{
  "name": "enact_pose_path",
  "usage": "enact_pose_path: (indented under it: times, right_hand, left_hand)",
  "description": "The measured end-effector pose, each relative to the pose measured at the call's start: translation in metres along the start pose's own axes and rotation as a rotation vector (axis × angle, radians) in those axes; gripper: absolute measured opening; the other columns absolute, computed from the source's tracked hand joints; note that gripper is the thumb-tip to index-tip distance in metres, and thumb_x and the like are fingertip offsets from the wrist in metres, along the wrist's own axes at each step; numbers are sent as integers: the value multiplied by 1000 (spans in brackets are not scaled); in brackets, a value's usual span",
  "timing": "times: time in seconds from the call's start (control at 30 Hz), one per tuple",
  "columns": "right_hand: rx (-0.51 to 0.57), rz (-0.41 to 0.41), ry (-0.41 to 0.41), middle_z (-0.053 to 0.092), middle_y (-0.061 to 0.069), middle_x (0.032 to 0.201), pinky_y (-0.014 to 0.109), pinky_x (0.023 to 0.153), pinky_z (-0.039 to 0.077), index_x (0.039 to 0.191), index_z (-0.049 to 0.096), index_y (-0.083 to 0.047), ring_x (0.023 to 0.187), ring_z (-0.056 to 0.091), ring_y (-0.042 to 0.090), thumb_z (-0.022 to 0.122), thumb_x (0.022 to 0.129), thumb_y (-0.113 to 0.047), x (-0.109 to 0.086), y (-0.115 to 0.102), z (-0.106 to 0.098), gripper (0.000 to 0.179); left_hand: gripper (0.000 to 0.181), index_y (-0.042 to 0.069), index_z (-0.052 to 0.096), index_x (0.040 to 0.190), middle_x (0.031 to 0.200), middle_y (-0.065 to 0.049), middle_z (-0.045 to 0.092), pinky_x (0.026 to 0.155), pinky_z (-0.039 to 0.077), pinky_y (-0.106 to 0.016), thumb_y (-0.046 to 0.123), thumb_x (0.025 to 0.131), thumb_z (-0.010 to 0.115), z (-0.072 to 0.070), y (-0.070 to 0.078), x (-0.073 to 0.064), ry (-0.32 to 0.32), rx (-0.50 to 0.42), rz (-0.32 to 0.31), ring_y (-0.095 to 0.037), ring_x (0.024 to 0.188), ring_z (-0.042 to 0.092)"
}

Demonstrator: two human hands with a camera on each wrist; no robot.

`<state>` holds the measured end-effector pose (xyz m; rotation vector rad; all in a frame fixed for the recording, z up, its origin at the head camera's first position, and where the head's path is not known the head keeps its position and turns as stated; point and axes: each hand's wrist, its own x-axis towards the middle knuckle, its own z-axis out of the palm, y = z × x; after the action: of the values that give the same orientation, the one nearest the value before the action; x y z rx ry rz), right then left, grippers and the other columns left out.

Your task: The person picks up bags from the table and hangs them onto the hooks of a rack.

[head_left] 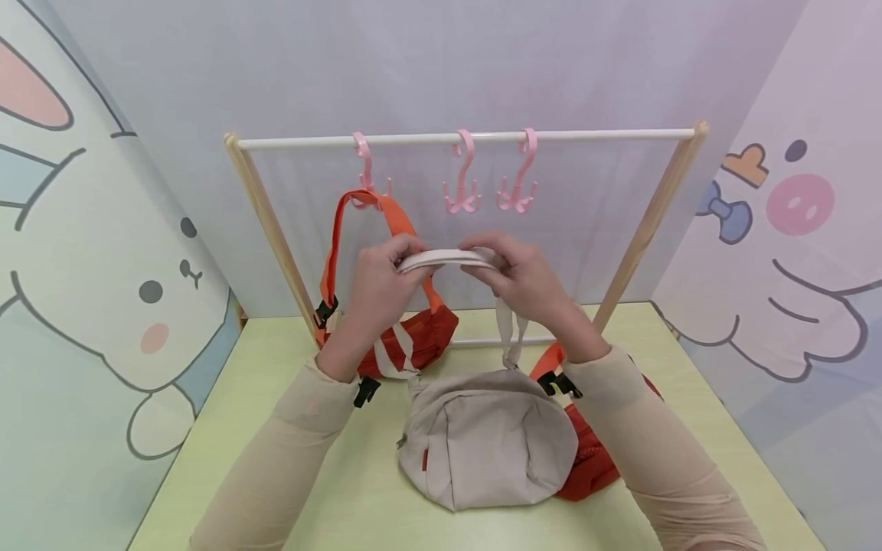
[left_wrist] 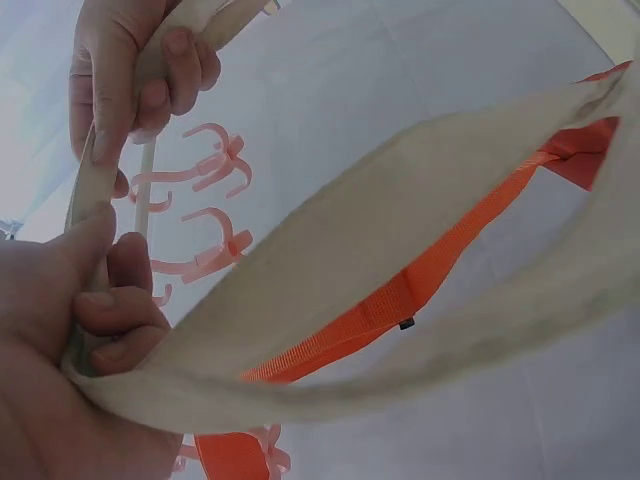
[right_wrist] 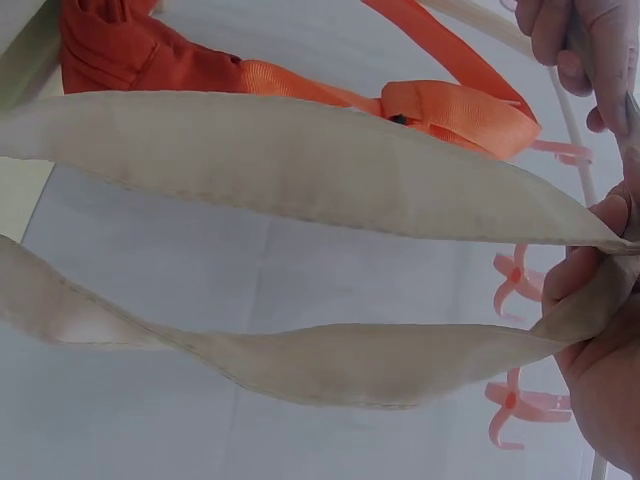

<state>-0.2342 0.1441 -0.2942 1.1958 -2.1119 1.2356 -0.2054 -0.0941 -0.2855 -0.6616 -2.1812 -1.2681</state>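
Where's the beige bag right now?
In the head view, the beige bag is low in the middle, overlapping a red bag on its right, below its strap, which the left hand and right hand hold.

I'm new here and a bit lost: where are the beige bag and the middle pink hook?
Beige bag (head_left: 488, 451), head view, on its front panel.
Middle pink hook (head_left: 462, 177), head view, on its stem.

Cropped at right, the hands (right_wrist: 610, 385) appear to grip a beige strap (right_wrist: 270, 160) before pink hooks (right_wrist: 516, 275) and orange webbing (right_wrist: 465, 115).
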Motion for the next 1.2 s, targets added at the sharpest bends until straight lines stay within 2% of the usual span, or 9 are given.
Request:
enact_pose_path:
  times: [0.1, 0.23, 0.33, 0.4, 0.53, 0.67, 1.0, 1.2]
  right_hand:
    - [-27, -62, 76, 67, -6, 70, 23, 45, 39, 121, 75, -10, 45, 48, 7, 77, 95, 5, 2, 3, -1, 30]
    - [-77, -104, 161, 68, 0, 74, 20, 51, 45, 118, 79, -5, 49, 56, 8, 76, 94, 6, 9, 5, -5, 26]
    - [-110, -126, 183, 63, 3, 74, 20, 54, 47, 118, 80, -4, 52, 60, 10, 76, 95, 5, 14, 5, -9, 25]
    - [-133, -129, 189, 63, 4, 76, 20, 56, 46, 119, 79, -5, 54, 60, 10, 75, 95, 5, 18, 5, -10, 26]
    - [-154, -99, 185, 71, 5, 83, 21, 57, 46, 122, 77, -5, 55, 62, 9, 73, 98, 1, 24, 4, -13, 25]
    - [-158, -64, 195, 77, 9, 92, 21, 57, 47, 123, 74, -2, 54, 61, 10, 69, 103, -3, 28, 4, -15, 21]
    - [-212, -30, 305, 71, 9, 89, 24, 54, 36, 117, 67, 0, 54, 43, 14, 65, 107, -10, 39, 10, -17, 15]
    - [-338, 22, 358, 67, 12, 89, 26, 58, 36, 113, 72, 4, 60, 45, 15, 64, 108, -14, 47, 11, -16, 20]
  left_hand:
    - [16, 7, 80, 107, 76, -1, 71, 54, 41, -30, 14, 93, 85, -1, 2, 5, -10, -1, 2, -15, 60, 58]
    - [17, 8, 79, 112, 82, -2, 73, 58, 48, -30, 12, 96, 81, -2, 5, 12, -8, -19, 7, -19, 66, 66]
    - [16, 6, 79, 114, 85, -4, 73, 62, 51, -29, 11, 98, 78, -3, 7, 17, 8, -17, 12, -20, 67, 65]
    - [17, 6, 79, 115, 86, -4, 73, 60, 48, -29, 12, 100, 77, -3, 8, 21, 23, -5, 13, -19, 66, 60]
    - [18, 5, 79, 116, 89, -5, 73, 58, 42, -29, 15, 101, 75, -2, 7, 29, 59, 13, 16, -19, 65, 51]
    - [20, 6, 80, 117, 85, -6, 70, 59, 40, -31, 18, 103, 73, -2, 7, 35, 99, 46, 32, -20, 66, 49]
    - [24, 8, 80, 119, 98, -5, 77, 64, 45, -31, 25, 103, 74, 0, 3, 47, 149, 121, 8, -19, 71, 54]
    - [26, 11, 81, 119, 103, -5, 78, 69, 50, -31, 30, 103, 74, 4, 3, 54, 176, 175, -56, -18, 78, 59]
